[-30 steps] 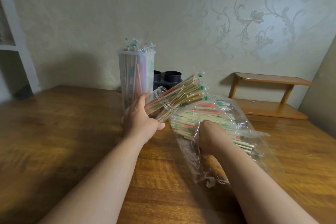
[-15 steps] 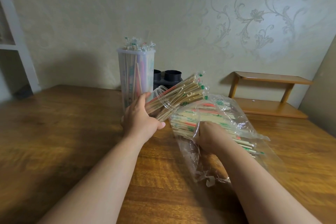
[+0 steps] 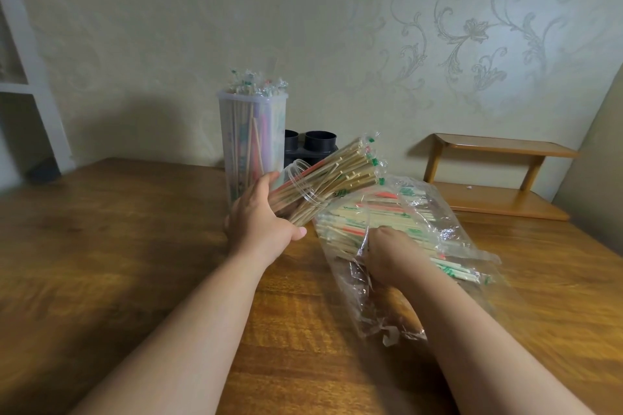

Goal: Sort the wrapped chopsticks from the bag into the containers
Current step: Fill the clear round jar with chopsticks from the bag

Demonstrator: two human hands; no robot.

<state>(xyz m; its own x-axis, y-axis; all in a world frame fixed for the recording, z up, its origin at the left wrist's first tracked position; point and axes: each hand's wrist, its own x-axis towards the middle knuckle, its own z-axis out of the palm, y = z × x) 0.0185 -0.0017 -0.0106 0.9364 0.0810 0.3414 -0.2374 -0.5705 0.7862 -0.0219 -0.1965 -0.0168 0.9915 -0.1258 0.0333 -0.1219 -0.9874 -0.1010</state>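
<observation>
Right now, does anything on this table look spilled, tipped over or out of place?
Nothing spilled. The only askew thing is the clear jar, which the left hand holds tilted, chopsticks jutting from its mouth. The tall container stands upright and the bag lies flat by the right hand.

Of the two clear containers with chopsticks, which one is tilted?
The clear jar gripped by the left hand, leaning toward the bag. The tall container behind it stands upright on the table.

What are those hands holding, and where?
The left hand grips a tilted clear jar by its base end; the right hand, inside the bag, hides whatever it holds.
</observation>
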